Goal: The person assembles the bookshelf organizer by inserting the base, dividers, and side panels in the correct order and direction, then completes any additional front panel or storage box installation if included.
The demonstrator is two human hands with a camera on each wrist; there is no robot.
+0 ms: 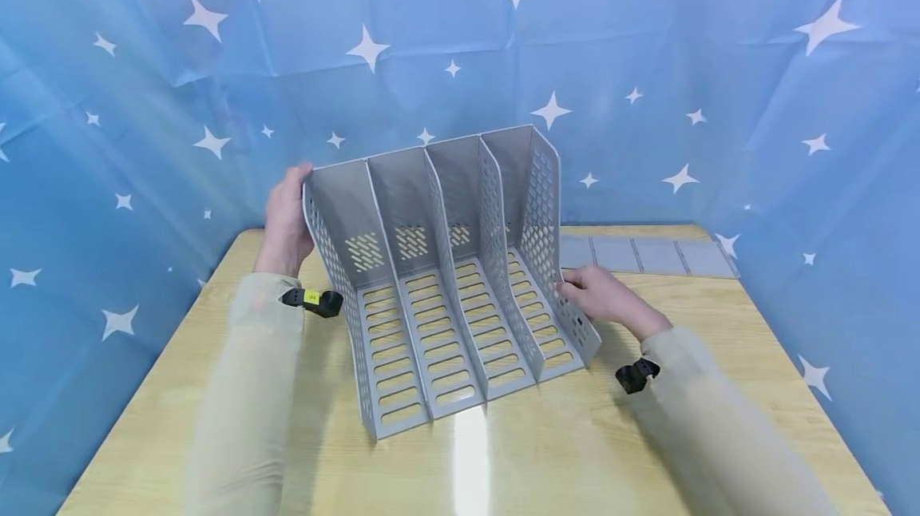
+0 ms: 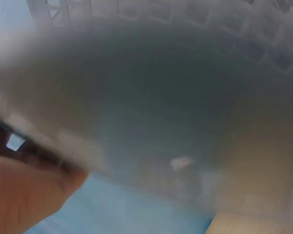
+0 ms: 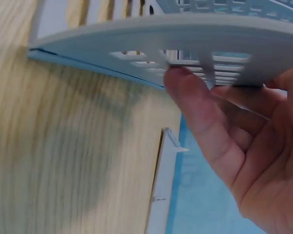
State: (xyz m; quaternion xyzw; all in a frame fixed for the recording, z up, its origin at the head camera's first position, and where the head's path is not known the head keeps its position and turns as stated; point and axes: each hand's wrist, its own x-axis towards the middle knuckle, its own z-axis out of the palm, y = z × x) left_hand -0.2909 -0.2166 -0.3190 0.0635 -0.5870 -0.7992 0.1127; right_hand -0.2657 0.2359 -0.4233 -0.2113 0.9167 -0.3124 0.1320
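Note:
A grey desk file rack (image 1: 338, 204) with upright dividers and a slotted base is held above the wooden table, tilted, its compartments facing me. My left hand (image 1: 287, 216) grips its upper left corner. In the left wrist view, the rack's blurred side panel fills most of the picture and part of the left hand (image 2: 31, 190) shows at the lower left. Low on the rack's right side, my right hand (image 1: 600, 292) holds the perforated side panel (image 1: 542, 204). The right wrist view has the right hand's (image 3: 244, 136) digits against that panel, some tips hidden.
A flat grey panel (image 1: 650, 256) marked off in sections lies at the back right of the wooden table (image 1: 517, 452). Behind the table hangs a blue cloth (image 1: 460, 13) with white stars, which also runs along both sides.

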